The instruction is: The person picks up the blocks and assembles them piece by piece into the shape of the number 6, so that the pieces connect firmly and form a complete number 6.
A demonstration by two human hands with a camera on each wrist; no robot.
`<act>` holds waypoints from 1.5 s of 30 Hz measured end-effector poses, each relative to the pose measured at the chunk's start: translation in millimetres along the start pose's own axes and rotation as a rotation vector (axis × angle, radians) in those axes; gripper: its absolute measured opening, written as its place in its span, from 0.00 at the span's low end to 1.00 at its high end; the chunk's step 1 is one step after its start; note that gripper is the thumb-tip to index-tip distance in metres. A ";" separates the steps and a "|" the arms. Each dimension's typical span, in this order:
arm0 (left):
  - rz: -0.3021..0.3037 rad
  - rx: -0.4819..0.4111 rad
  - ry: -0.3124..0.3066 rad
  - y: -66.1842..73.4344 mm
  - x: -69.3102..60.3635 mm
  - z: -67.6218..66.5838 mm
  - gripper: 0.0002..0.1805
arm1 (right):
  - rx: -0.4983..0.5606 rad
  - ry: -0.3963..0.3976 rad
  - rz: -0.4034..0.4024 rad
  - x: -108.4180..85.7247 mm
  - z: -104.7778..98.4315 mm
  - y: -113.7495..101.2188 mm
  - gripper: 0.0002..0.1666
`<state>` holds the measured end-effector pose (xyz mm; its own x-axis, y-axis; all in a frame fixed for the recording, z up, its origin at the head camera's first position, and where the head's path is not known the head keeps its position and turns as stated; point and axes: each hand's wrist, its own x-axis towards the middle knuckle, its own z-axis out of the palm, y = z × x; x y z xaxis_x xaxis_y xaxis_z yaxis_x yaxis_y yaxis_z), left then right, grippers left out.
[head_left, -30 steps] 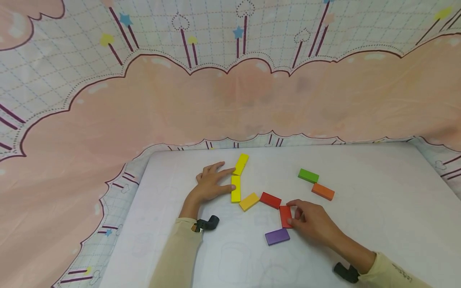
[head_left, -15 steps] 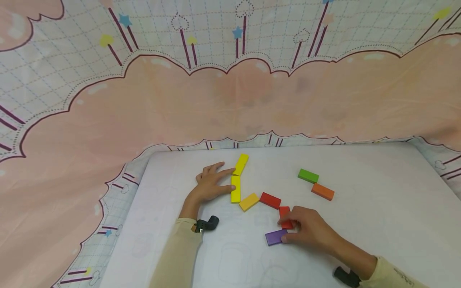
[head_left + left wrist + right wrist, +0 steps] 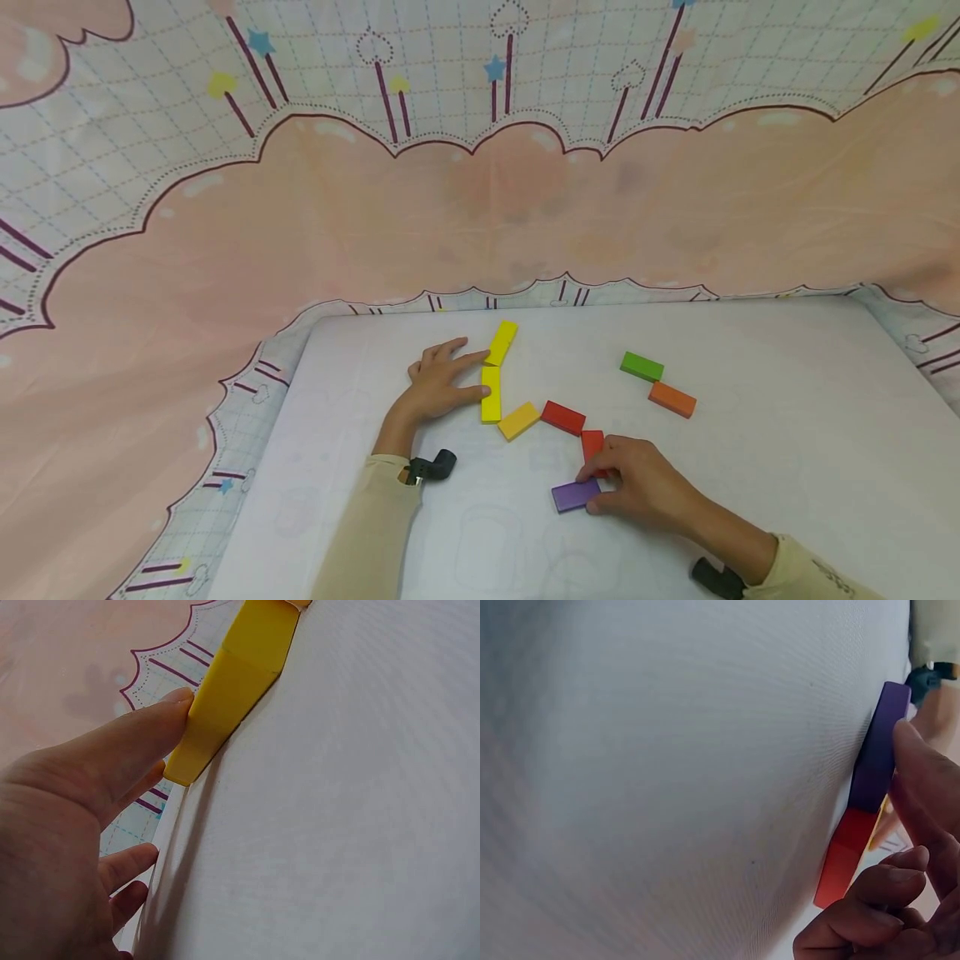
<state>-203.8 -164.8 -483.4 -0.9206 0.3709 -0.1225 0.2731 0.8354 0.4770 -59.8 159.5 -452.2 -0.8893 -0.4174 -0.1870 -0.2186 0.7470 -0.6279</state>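
Observation:
My right hand (image 3: pixel 648 483) pinches the right end of a purple block (image 3: pixel 572 497) between thumb and index finger; the block lies flat. Just above it a red block (image 3: pixel 591 446) is partly hidden by the fingers. In the right wrist view the purple block (image 3: pixel 880 750) meets the red block (image 3: pixel 844 859) end to end. My left hand (image 3: pixel 438 387) lies at the left of two yellow blocks, its fingers fairly straight. Its index finger touches the upper yellow block (image 3: pixel 502 340), its thumb the lower yellow block (image 3: pixel 491 407).
An amber block (image 3: pixel 519 422) and another red block (image 3: pixel 563 418) continue the bent row between the hands. Farther right, a green block (image 3: pixel 642 367) touches an orange block (image 3: pixel 672 399) at a corner. All lie on a white tabletop (image 3: pixel 787 400), with a patterned cloth (image 3: pixel 562 208) behind.
My right hand has come down from the lower red block to the purple block, which has barely shifted. The left hand and the yellow blocks have stayed in place.

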 end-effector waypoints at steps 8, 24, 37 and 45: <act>0.010 -0.006 0.003 -0.9 -0.7 0.4 0.36 | 0.016 0.008 0.003 -1.1 1.2 -0.1 0.15; 0.019 0.007 0.000 -1.1 -2.2 -1.0 0.37 | -0.023 0.211 0.016 -5.0 -23.0 10.5 0.13; 0.006 -0.001 -0.013 0.1 -2.9 -2.4 0.37 | -0.081 0.377 0.155 -4.8 -52.7 42.6 0.20; 0.000 -0.003 -0.013 0.3 -2.5 -1.6 0.37 | -0.122 0.372 0.249 -2.4 -67.9 64.8 0.30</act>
<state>-201.9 -166.1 -481.5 -0.9168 0.3762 -0.1339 0.2723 0.8343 0.4794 -99.1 244.0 -441.2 -0.9995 -0.0199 -0.0227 -0.0059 0.8655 -0.5009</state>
